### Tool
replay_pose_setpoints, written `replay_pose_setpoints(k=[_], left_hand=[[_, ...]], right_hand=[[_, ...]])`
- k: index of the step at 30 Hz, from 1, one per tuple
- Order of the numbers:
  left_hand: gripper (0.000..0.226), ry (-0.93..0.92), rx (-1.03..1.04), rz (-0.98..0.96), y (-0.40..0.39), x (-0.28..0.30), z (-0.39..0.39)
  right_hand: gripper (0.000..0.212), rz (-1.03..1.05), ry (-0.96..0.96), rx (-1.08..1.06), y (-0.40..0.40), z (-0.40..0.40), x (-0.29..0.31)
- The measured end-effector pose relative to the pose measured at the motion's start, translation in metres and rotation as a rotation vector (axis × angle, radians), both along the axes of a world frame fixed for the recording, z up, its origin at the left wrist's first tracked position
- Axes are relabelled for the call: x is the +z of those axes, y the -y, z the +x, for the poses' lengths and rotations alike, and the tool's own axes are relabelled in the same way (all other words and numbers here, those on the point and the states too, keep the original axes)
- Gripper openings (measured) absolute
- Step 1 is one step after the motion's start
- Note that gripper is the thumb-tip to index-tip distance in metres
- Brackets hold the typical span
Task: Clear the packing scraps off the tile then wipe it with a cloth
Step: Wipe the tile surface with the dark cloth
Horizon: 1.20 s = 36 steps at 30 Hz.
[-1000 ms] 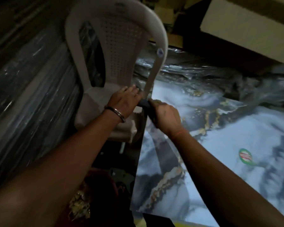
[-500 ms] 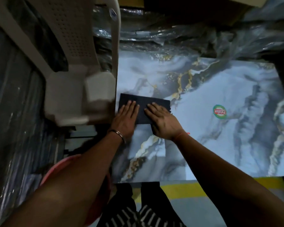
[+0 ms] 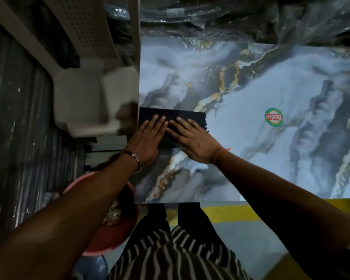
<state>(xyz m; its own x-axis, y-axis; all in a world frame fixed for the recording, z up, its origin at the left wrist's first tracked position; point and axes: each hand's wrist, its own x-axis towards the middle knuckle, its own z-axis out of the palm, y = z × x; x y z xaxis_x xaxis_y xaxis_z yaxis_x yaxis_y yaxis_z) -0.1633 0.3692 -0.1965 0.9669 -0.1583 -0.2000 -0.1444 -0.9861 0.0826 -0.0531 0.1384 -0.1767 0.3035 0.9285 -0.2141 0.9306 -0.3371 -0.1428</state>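
A large marble-patterned tile (image 3: 261, 154) with grey and gold veins lies flat in front of me. A dark folded cloth (image 3: 190, 116) lies on the tile near its left edge. My left hand (image 3: 148, 138) and my right hand (image 3: 192, 140) press flat on the cloth side by side, fingers straight and pointing away from me. A round green and red sticker (image 3: 273, 117) sits on the tile to the right of my hands. No loose packing scraps show on the tile's surface.
A white plastic chair (image 3: 85, 81) stands right against the tile's left edge. A pink tub (image 3: 111, 235) holding crumpled scraps sits on the floor under my left forearm. Crinkled plastic wrap (image 3: 230, 19) lies behind the tile. A yellow floor stripe (image 3: 230, 214) runs below its near edge.
A second ago both hands held the cloth bunched up by the chair. They have laid it flat on the tile and now press on it, and my view has tilted down.
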Motion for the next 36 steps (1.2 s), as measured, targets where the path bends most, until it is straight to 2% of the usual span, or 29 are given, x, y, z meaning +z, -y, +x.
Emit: replay_pose_setpoints(k=[5,10,13,16,18,22,25,28,31,34,36], left_hand=[[0.090,-0.033,0.023,-0.069,0.033,0.005,-0.096],[0.092,-0.078,0.036,-0.087,0.066,0.006,-0.189],[0.078,-0.054,0.008,-0.051,0.070,0.007,-0.203],[0.077,-0.053,-0.007,-0.057,0.064,0.005,-0.191],[0.078,-0.054,0.008,-0.090,0.060,0.005,-0.173],[0.085,-0.046,0.068,-0.136,0.048,0.009,-0.120],[0.082,-0.023,0.093,-0.134,0.030,0.002,-0.065],[0.080,0.018,0.051,-0.110,-0.003,-0.011,0.012],[0.077,0.033,0.024,-0.109,-0.039,-0.014,0.098],[0.073,0.029,0.016,-0.095,-0.077,-0.016,0.192],[0.072,0.016,0.025,-0.096,-0.101,-0.019,0.251]], right_hand=[[0.070,-0.006,-0.077,-0.031,0.025,-0.092,0.006],[0.081,-0.026,-0.158,-0.060,0.051,-0.182,0.010],[0.081,-0.050,-0.188,-0.082,0.055,-0.196,0.012],[0.077,-0.054,-0.201,-0.088,0.052,-0.185,0.014],[0.081,-0.058,-0.199,-0.108,0.048,-0.170,0.013],[0.067,-0.023,-0.185,-0.099,0.035,-0.117,0.010],[0.070,-0.021,-0.152,-0.084,0.016,-0.058,0.003],[0.082,0.004,-0.080,-0.088,-0.010,0.013,-0.008],[0.073,0.076,-0.036,-0.116,-0.041,0.091,-0.016],[0.074,0.078,-0.037,-0.148,-0.082,0.175,-0.020],[0.064,0.099,-0.006,-0.144,-0.106,0.229,-0.026]])
